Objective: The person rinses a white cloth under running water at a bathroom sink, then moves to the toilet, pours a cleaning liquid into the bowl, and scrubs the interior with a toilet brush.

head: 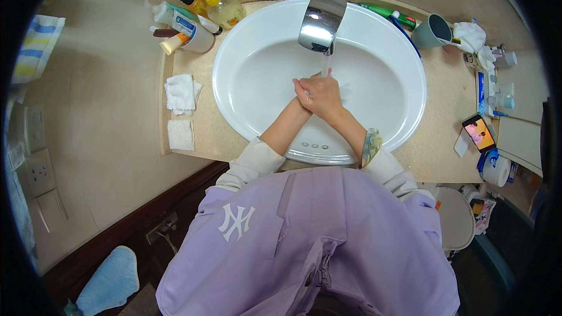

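Water runs from the chrome faucet [322, 22] at the back of the white oval sink [246, 96]. Beneath the stream, over the basin, my two hands are pressed together. My right hand [322, 95] lies on top, its fingers wrapped across the other hand. Mostly covered by it, my left hand [304, 98] shows only in part, with some fingertips near the water. Both look wet, and I see no object between them, though the palms are hidden. A patterned cuff [371, 145] circles my right wrist.
Left of the sink stand pump bottles [226, 11], a cup of tubes [199, 39] and folded white cloths [181, 135]. On the right are a green toothpaste box [386, 13], a grey-green cup [430, 33] and a lit phone [479, 133] near the counter's edge.
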`<state>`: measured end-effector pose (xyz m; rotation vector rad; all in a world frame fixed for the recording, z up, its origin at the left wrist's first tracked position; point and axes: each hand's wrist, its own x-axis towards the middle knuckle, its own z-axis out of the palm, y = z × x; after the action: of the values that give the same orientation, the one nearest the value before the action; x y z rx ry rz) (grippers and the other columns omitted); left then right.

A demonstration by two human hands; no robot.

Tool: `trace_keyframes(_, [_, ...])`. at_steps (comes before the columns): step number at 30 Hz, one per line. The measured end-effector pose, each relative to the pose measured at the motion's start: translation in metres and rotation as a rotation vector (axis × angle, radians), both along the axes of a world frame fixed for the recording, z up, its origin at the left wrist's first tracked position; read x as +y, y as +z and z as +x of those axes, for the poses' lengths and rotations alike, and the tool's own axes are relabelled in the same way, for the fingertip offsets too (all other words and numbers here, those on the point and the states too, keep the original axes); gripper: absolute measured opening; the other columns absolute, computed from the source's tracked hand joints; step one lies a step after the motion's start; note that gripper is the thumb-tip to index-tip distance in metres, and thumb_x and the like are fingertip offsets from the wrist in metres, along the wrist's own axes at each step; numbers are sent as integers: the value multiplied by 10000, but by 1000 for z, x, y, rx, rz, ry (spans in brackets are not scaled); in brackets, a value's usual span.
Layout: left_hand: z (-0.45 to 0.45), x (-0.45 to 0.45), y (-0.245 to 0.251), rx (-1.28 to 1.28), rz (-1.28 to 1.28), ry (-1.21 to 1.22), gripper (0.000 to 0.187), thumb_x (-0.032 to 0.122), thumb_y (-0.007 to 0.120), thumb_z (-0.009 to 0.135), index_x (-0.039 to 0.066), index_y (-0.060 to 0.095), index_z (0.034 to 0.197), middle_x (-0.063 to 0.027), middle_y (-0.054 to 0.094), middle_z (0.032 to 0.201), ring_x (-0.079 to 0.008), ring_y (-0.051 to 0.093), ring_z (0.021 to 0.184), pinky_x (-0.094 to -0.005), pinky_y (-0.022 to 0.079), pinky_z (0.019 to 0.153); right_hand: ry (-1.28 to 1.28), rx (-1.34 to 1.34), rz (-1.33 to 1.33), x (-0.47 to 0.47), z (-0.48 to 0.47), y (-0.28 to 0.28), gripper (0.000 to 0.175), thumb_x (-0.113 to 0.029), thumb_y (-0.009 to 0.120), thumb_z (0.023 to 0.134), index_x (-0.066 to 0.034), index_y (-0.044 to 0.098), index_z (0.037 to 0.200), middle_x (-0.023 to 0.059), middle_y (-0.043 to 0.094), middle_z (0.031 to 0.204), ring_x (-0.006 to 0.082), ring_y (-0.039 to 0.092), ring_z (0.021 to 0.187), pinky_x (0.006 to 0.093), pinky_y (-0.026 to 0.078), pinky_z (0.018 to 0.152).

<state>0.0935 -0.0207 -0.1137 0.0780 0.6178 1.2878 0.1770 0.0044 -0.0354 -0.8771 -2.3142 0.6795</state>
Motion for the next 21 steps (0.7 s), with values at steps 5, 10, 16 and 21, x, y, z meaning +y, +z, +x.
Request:
trace_keyframes(5, [5, 2, 37, 166, -430, -147, 250, 303, 499, 919, 116, 527, 1084, -31, 604, 973, -177, 612, 843, -352, 512, 704, -159, -98, 96, 34, 14, -26, 207, -239, 584, 799, -97, 600, 649, 124, 592, 573, 325, 585, 529, 418, 471, 503])
trace_keyframes(10, [1, 0, 67, 100, -441, 102, 221, 243, 475, 930, 98, 509, 1094, -77, 597, 1044, -241, 622, 892, -362, 525, 714, -244, -356, -176, 52, 47, -44, 262, -313, 557, 848, -67, 595, 765, 152, 621, 729, 356, 608, 635, 444, 484, 592])
trace_keyframes(16, [-34, -8, 68, 551, -175, -11, 265, 198, 544, 907, 81, 493, 1139, -151, 554, 1047, -245, 587, 925, -355, 489, 795, -23, -178, -133, 42, 78, -11, 238, -267, 600, 841, -48, 587, 933, 127, 512, 1056, 308, 527, 961, 409, 483, 751])
trace_keyframes(21, [-50, -11, 62, 1472, -74, -224, 319, 177, 610, 869, 108, 509, 1165, -138, 510, 956, -213, 536, 841, -316, 450, 807, 82, -224, -55, 51, 96, 5, 211, -204, 653, 773, -53, 634, 919, 86, 533, 1101, 276, 483, 1033, 365, 475, 772])
